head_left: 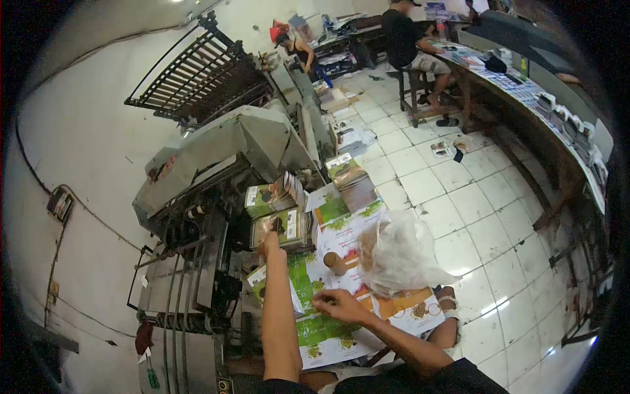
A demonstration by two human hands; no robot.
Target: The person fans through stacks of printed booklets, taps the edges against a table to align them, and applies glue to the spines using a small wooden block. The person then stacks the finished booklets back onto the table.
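Note:
Stretched forward, my left hand (270,244) is at the near edge of a stack of printed booklets (289,225); its fingers are too small and blurred to read. My right hand (341,306) hovers over green and white printed sheets (321,331), its fingers curled in a pinch, and what they hold, if anything, is too small to make out. A brown cylinder (335,263) stands on the sheets just beyond it. To its right lies a crumpled clear plastic bag (407,256). More booklet stacks (351,178) stand behind.
A large grey machine (230,141) fills the left side. A long table (512,88) with printed material runs along the right, where a person (403,39) sits on a stool. Another person (300,51) bends behind the machine. Papers (443,149) lie on the tiled floor.

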